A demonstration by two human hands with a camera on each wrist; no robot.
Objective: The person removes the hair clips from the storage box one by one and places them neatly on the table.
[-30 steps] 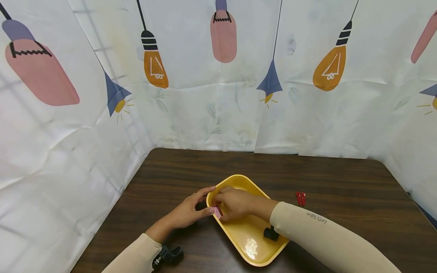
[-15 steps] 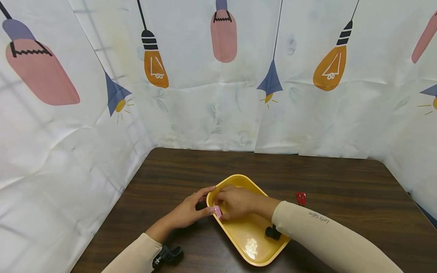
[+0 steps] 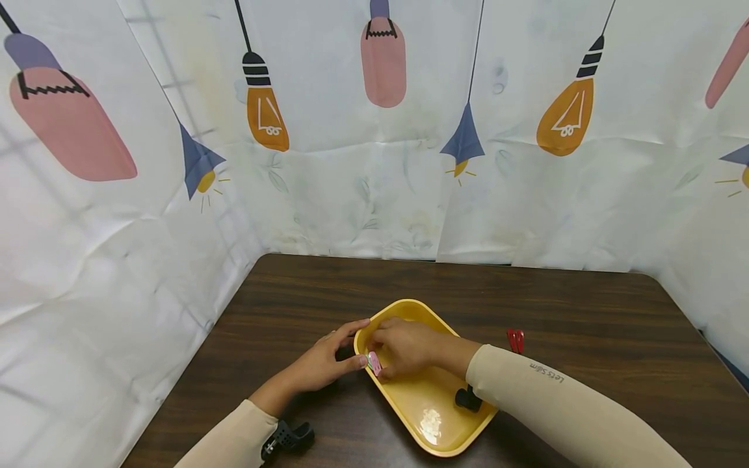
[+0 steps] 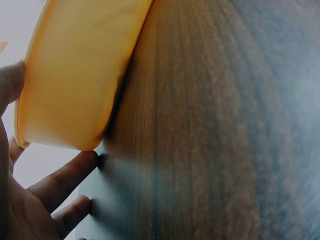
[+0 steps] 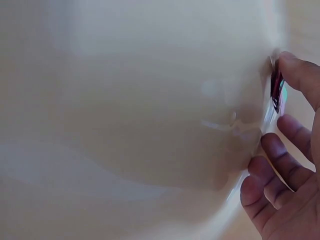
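A yellow plastic tray (image 3: 435, 448) stands on the brown table, turned diagonally. My left hand (image 3: 322, 361) spreads round its far left corner, with the thumb on the rim and fingertips against the outer wall in the left wrist view. Inside the tray, my right hand (image 3: 406, 350) pinches a small pink hair clip (image 3: 375, 363) close to the left wall, beside the left thumb. In the right wrist view the clip (image 5: 276, 90) shows a dark, shiny side next to the right thumb; its exact shape is unclear.
Two red hair clips (image 3: 515, 340) lie on the table (image 3: 573, 305), right of the tray and beyond the right sleeve (image 3: 544, 390). A printed white sheet (image 3: 351, 195) hangs behind the table and along its left side.
The pink clip has turned a little at the tray's left wall, showing more of its pale pink face. The right forearm has shifted slightly to the right; the left hand stays put.
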